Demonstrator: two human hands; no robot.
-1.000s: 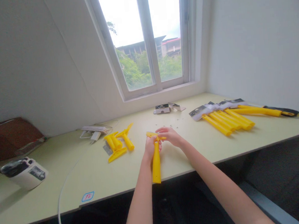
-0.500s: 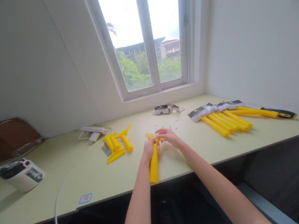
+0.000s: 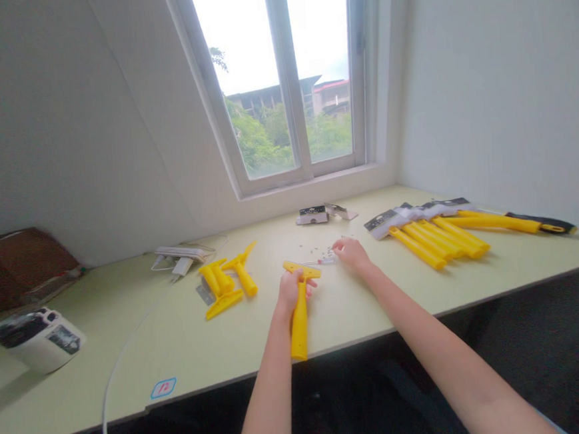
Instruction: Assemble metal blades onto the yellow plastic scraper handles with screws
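- By the near edge of the pale green surface (image 3: 194,345), the left hand (image 3: 290,293) grips the yellow scraper (image 3: 299,323) just below its head.
- Its long axis runs front to back: handle end toward that edge, crosswise head toward the window (image 3: 308,170).
- The right hand's (image 3: 352,253) fingertips bunch beside a screwdriver (image 3: 328,261); I can't tell whether they pinch anything.
- White walls (image 3: 486,108) meet the far edge.

Right hand (image 3: 353,255) moved off yellow scraper (image 3: 299,323), now beside small pieces (image 3: 314,250), screwdriver (image 3: 327,261) uncovered
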